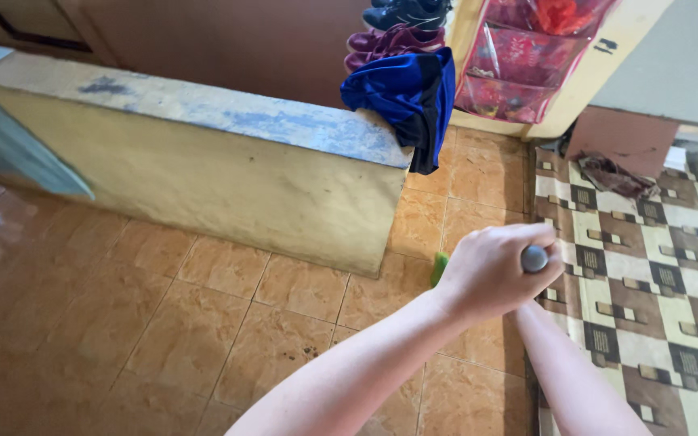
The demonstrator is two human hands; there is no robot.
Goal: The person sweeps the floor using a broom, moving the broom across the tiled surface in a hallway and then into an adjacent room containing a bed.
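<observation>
My fingers (519, 246) are clenched round the top of a long handle, whose rounded grey end cap (534, 258) pokes out between thumb and knuckles; that is my left hand (490, 270), wrapped over the very tip so I can steer and press down from above. My right hand is lower on the same shaft, hidden behind the left, so I cannot tell how its fingers sit; only the right forearm (563, 371) shows, rising from the bottom edge toward the handle. The handle runs away from me and downward, and a sliver of bright green (439, 268) peeks out just past my left wrist, low near the floor; I judge it to be the tool's head, though most of it is covered. It rests on the orange-brown floor tiles (203, 339), close to the corner of a low yellow wall (228, 186) with a worn bluish top. A blue and black cloth (409, 101) is draped over that wall's end, left to hang. Beyond it stand dark shoes (401, 24), and a clear hanging pocket organiser (519, 64) holds red things. To my right lies a brown-and-cream checked mat (648, 282).
</observation>
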